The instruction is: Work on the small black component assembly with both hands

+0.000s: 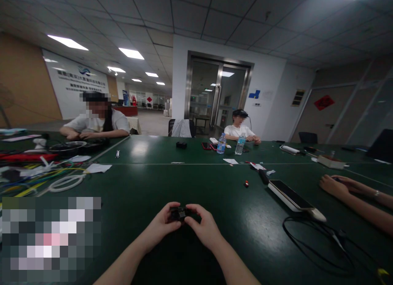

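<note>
Close to the table's near side, a small dark blocky object (181, 213) with a greyish patch on its face is held up between my two hands. Its exact kind is too small and dim to make out. My left hand (162, 224) pinches its left end between thumb and fingers. At the right end, my right hand (204, 225) grips it the same way, thumb below and fingers above. A small red-and-silver piece (246, 184) lies on the dark green table (138, 195), ahead and to the right of my hands.
Cables (66, 182) and papers crowd the left. A phone (290, 195) on a white stand and a looped black cable (319, 252) are at right, near another person's hands (337, 184). Two water bottles (221, 144) and a black box (181, 145) stand farther back. Two people sit opposite.
</note>
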### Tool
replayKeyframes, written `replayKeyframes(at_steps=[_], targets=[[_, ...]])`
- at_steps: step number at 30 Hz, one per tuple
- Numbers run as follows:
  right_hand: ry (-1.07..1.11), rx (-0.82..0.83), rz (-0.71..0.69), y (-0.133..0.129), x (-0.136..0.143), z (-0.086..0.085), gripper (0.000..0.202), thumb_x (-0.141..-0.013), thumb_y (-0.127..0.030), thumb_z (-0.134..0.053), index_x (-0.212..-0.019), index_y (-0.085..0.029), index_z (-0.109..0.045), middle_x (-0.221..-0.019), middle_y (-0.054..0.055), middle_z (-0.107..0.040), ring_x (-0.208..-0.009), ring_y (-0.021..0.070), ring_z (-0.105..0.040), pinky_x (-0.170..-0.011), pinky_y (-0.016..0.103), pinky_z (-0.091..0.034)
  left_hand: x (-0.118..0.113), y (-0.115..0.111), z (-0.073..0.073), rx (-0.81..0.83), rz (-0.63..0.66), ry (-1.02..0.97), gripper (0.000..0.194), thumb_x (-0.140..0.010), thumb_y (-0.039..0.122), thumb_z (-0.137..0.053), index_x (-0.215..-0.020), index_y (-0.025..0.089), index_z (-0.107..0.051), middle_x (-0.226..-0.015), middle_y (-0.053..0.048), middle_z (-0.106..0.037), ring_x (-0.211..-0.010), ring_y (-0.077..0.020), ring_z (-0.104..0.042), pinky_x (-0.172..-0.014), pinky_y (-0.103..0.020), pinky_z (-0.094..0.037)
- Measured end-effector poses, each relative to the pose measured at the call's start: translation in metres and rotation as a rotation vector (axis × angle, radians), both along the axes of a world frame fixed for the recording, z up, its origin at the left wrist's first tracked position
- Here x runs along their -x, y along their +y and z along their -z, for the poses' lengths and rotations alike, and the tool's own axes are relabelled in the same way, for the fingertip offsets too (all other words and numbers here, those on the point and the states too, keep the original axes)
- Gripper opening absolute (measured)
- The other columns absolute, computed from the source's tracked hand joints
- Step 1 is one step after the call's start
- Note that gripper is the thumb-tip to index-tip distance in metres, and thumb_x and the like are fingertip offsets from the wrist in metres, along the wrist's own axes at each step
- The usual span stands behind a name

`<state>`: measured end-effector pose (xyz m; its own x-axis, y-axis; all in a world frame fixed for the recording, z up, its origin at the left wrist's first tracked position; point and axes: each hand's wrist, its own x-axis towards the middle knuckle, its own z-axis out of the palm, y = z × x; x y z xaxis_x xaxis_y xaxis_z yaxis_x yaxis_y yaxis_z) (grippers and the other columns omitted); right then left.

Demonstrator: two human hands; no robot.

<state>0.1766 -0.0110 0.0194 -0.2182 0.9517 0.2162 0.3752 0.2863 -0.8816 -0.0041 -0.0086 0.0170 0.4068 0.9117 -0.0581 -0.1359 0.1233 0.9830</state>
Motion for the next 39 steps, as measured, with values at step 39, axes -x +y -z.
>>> replayKeyframes(at_steps=[39], targets=[[-0.022, -0.088, -0.068, -0.002, 0.001, 0.004, 0.021, -0.070, -0.014, -0.061, -0.087, -0.025, -0.060, -0.105, 0.001, -0.055, -0.101, 0.0176, -0.053, -0.090, 0.035, -0.040, -0.006, -0.003, -0.007, 0.002, 0.074, -0.009, 0.044, -0.068, 0.022, -0.066, -0.103, 0.022, -0.039, -0.085, 0.000, -0.059, -0.076, -0.0152, -0.058, -0.074, -0.033, -0.041]])
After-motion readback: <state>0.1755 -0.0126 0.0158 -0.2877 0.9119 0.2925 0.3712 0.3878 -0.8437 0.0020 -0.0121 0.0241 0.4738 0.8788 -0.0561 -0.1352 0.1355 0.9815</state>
